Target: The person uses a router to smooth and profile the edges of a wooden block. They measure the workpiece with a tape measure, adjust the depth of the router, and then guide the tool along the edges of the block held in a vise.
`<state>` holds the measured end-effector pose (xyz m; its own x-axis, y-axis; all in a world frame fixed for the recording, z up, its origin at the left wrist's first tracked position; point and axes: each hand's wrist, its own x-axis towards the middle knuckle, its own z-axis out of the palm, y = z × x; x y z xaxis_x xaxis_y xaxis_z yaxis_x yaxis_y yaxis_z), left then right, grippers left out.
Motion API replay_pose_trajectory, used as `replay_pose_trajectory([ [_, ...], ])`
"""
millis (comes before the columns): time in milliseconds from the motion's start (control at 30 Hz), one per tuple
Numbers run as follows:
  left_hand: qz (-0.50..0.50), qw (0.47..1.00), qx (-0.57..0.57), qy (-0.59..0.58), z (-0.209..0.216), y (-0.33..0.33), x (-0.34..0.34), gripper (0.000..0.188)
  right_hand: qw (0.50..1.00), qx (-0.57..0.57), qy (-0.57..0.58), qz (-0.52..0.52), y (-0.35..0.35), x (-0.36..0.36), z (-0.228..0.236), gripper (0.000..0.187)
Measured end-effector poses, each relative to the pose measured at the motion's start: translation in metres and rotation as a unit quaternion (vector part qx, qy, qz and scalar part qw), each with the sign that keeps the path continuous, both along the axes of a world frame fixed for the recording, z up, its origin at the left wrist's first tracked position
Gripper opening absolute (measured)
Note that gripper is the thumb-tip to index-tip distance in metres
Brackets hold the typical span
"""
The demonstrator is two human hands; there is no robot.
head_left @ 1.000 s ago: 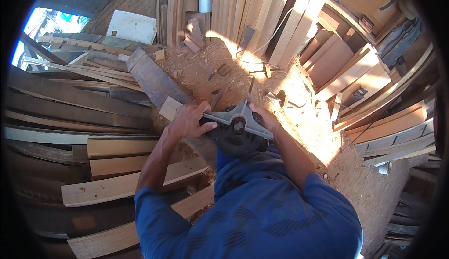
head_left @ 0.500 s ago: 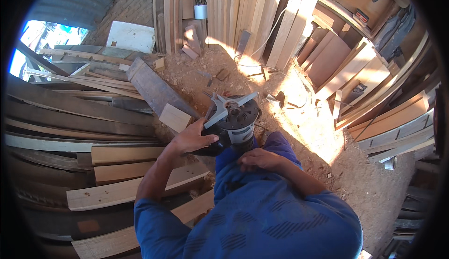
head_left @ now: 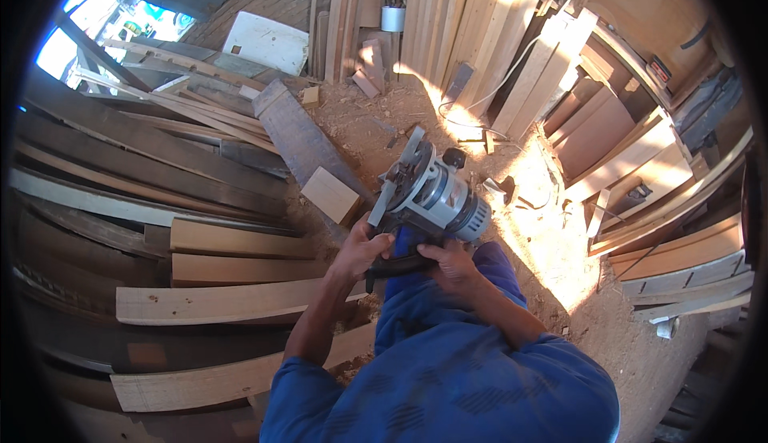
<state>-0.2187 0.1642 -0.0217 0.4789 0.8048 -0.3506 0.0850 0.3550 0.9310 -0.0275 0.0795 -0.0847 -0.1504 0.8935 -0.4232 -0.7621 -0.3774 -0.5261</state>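
A wood router (head_left: 438, 197) with a grey and silver motor body, a black side knob and a flat three-armed metal piece on its base is tilted over my lap. Its base faces the left and its motor end the right. My left hand (head_left: 362, 253) is closed round the near side, by the base and one metal arm. On the black handle below the body, my right hand (head_left: 452, 261) is closed with the thumb along the top. Some fingers of both hands are hidden behind the router.
Stacked boards (head_left: 228, 303) lie close on my left. A dark plank (head_left: 300, 135) slants over the dirt floor (head_left: 532, 239), with a pale wood block (head_left: 330, 193) on it. Upright planks (head_left: 432, 31) stand ahead, and a white cable (head_left: 512, 55) runs down. More timber (head_left: 596, 143) leans at right.
The router has turned from base up to lying on its side, motor toward the right. My right hand has moved from my lap onto its black handle. The whole view has shifted slightly.
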Motion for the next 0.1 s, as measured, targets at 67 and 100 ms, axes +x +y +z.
replay_pose_trajectory([
  [67, 0.051, 0.983, -0.032, -0.172, 0.002, 0.005, 0.004, 0.035, 0.997, 0.048, -0.064, -0.024, 0.014, 0.011, 0.028, 0.038],
  [100, 0.062, 0.982, -0.031, -0.173, 0.001, 0.003, -0.003, 0.035, 0.992, 0.108, -0.062, 0.015, 0.021, 0.023, 0.04, 0.045],
])
